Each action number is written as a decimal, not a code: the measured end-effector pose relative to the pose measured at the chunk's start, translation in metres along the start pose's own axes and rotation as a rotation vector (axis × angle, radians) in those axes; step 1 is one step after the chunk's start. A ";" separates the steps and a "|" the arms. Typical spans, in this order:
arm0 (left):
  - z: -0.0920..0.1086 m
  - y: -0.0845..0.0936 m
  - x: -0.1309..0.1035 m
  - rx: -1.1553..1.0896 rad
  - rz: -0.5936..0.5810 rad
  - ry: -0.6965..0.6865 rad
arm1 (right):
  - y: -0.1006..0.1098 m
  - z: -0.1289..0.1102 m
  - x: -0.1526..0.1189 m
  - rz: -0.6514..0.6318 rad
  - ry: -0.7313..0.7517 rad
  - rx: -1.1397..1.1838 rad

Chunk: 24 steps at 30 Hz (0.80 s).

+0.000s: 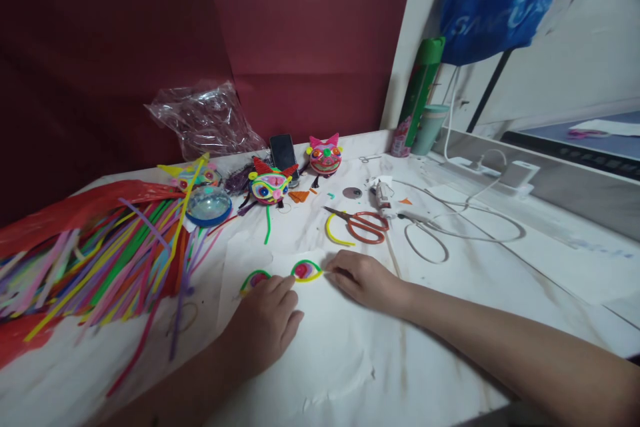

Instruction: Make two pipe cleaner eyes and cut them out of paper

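Observation:
A pipe-cleaner eye (307,271), with green and yellow edges and a red centre, lies flat on the white paper. Its left corner is touched by the fingertips of my left hand (267,317), whose thumb is held apart. That hand partly covers a second, similar eye (256,278). At the right corner of the first eye, my right hand (367,282) rests with curled fingers pinched together; what is between the fingertips is too small to make out. Beyond it lie red-handled scissors (367,227) and a curved yellow pipe cleaner (334,232).
Loose coloured pipe cleaners (115,267) spread over the left side by a clear-topped blue round container (209,207). Two decorated heads (271,187) (325,157) and a phone (284,152) are at the back. A glue gun (384,197) and white cables (475,238) lie right.

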<state>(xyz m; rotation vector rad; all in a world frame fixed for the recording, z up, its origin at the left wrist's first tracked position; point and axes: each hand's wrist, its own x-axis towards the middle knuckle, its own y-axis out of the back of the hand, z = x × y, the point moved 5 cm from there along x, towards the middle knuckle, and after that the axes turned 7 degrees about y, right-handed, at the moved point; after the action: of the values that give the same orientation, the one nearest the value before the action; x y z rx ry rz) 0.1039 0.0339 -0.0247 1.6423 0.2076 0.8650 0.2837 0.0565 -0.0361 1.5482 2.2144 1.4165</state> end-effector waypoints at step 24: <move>0.006 -0.010 0.004 0.192 -0.210 -0.115 | 0.002 -0.001 0.001 -0.010 -0.005 -0.063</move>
<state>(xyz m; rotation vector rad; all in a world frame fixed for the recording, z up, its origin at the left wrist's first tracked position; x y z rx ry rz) 0.1137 0.0350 -0.0324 1.8054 0.3856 0.6038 0.2837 0.0570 -0.0336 1.5170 2.1496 1.4631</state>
